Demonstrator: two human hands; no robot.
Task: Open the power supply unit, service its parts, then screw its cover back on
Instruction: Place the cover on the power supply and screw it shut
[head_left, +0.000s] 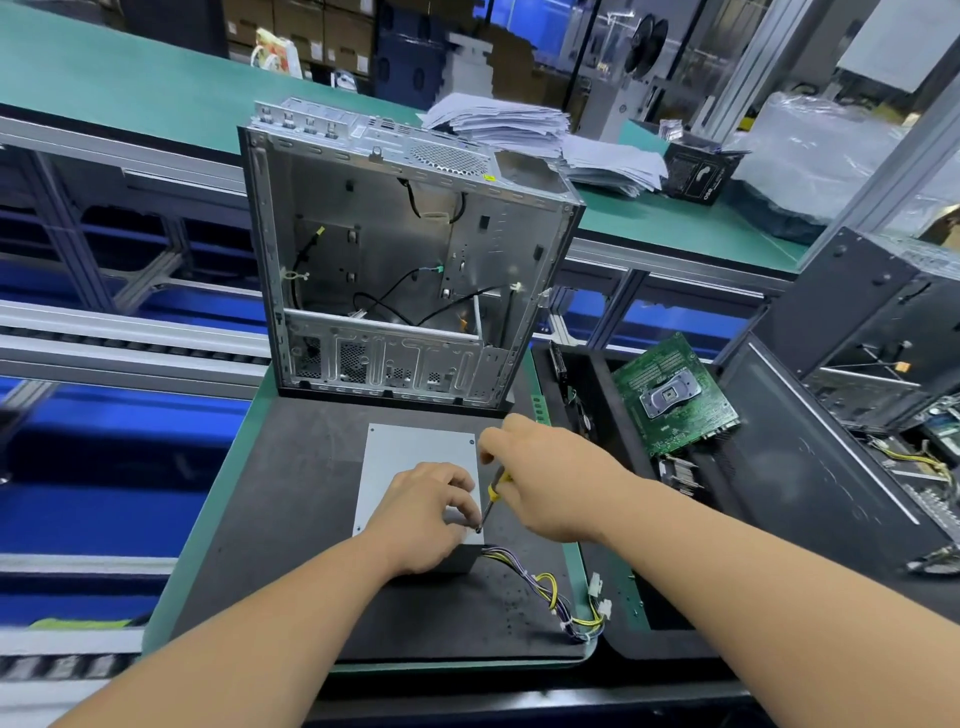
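Note:
The grey power supply unit (410, 457) lies flat on the dark mat (291, 499), its cover facing up. My left hand (426, 506) rests on the near part of the cover, fingers curled beside a screw (478, 529) at the near right corner. My right hand (545, 473) grips a yellow-and-black screwdriver (496, 491), whose tip sits on that screw. Another screw (471, 441) shows at the far right corner. A bundle of yellow, black and purple cables (550, 592) runs out of the unit toward the right front.
An empty, open computer case (405, 254) stands upright just behind the unit. To the right lies a black tray (779, 467) with a green motherboard (675, 395). Another black case (878, 322) stands far right. Stacked papers (519, 124) lie behind. Conveyor rails (124, 348) run at left.

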